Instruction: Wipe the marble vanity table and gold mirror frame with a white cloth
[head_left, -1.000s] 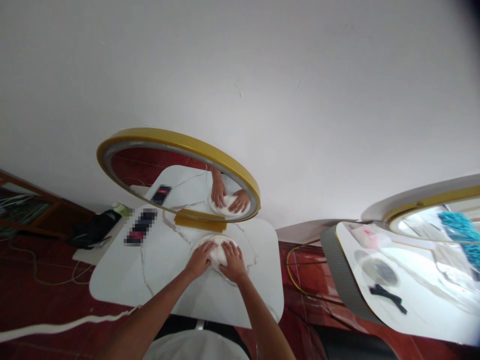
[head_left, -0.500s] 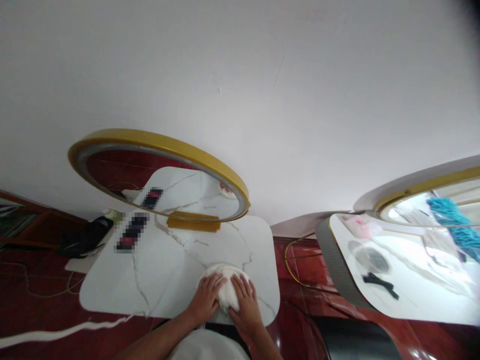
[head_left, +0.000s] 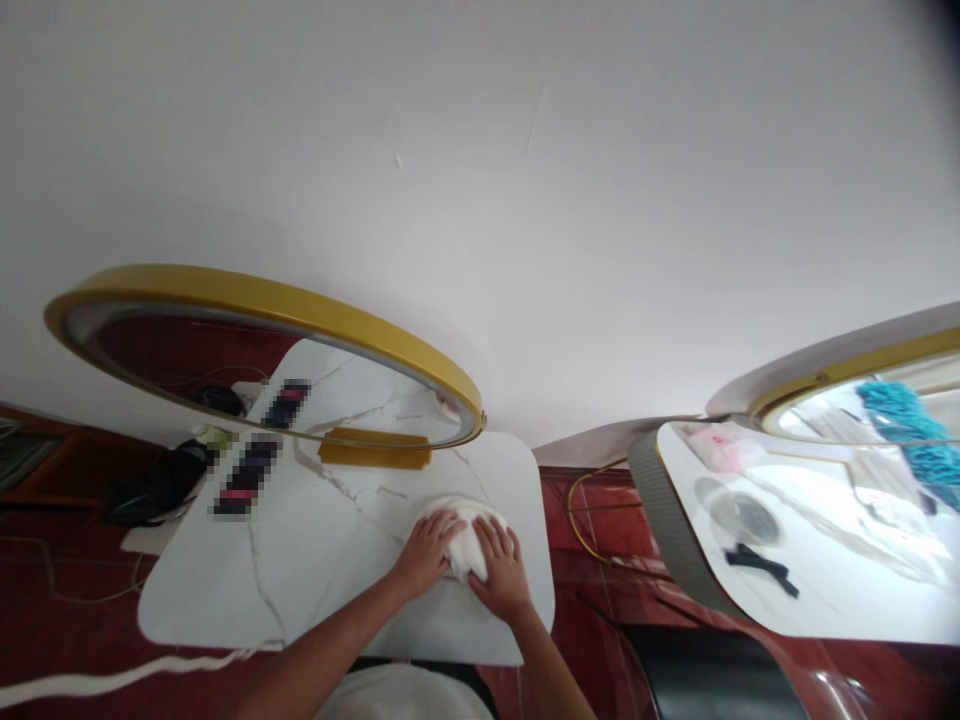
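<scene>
Both hands are sliding the white cloth (head_left: 466, 540) across the tabletop: half a second back it was sitting close to the near edge, and now it is lying a little farther in, toward the right side of the marble table (head_left: 315, 580). Before that it was up near the foot of the mirror.

The left hand (head_left: 426, 553) is pressing down on the left part of the cloth, fingers spread flat over it rather than curled round it. The right hand (head_left: 501, 568) is doing the same on the right part, palm down, fingers splayed and touching the fabric. Neither hand is closing on the cloth; both are lying open on top of it, side by side, thumbs nearly meeting.

An oval mirror (head_left: 262, 300) with a gold rim is standing at the far edge of the table on a gold base (head_left: 373, 451), tilted back against the white wall (head_left: 480, 180). A dark, blurred-out object (head_left: 244, 476) is lying on the table's left part, well apart from the cloth. To the right, a second table (head_left: 787, 600) is holding a black item (head_left: 761, 569), with another gold-rimmed mirror (head_left: 855, 385) behind it. Red tiles (head_left: 585, 520) are covering the floor between the two tables.
</scene>
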